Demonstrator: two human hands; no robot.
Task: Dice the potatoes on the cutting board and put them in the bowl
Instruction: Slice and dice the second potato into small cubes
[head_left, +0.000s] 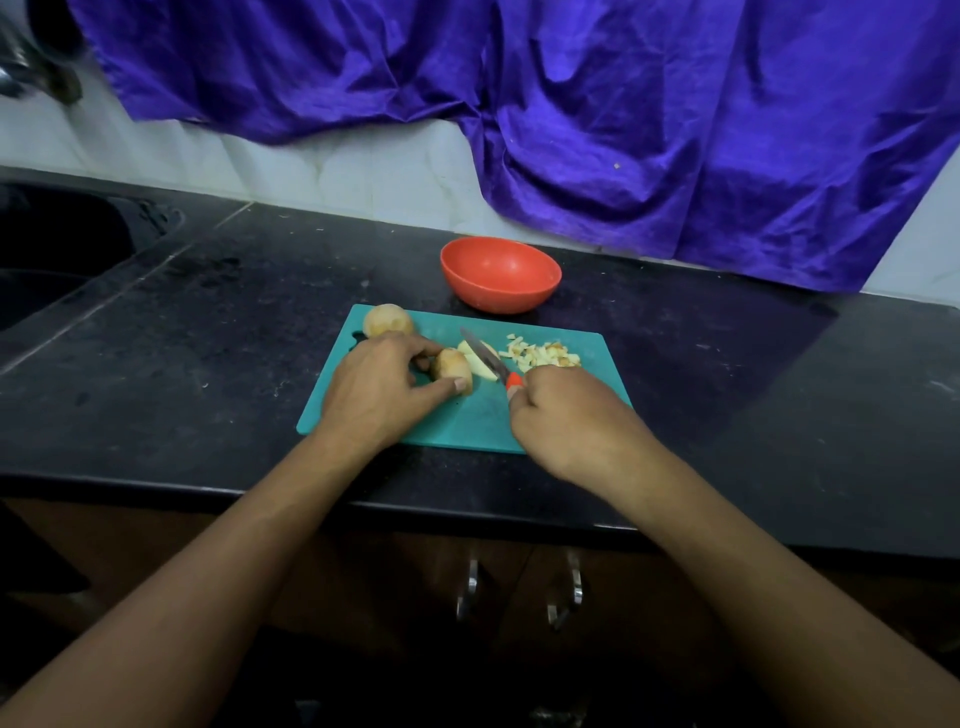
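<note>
I see my left hand (382, 387) pinching the potato piece (453, 370) at frame center; my right hand (563, 415) grips the knife (488, 359) just right of it.

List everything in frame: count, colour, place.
cutting board: 1, teal, mid-counter
whole potato: 1, tan, board's far left corner
potato piece: 1, tan, mid-board
potato slices: few, pale, beside the knife blade
diced potato: 1 pile, pale, board's right side
knife: 1, orange handle, over the board
bowl: 1, orange-red, behind the board
counter: 1, black
cloth: 1, purple, hanging behind
cabinet handles: 2, metal, below counter
left hand: holds the potato piece
right hand: grips the knife
</note>
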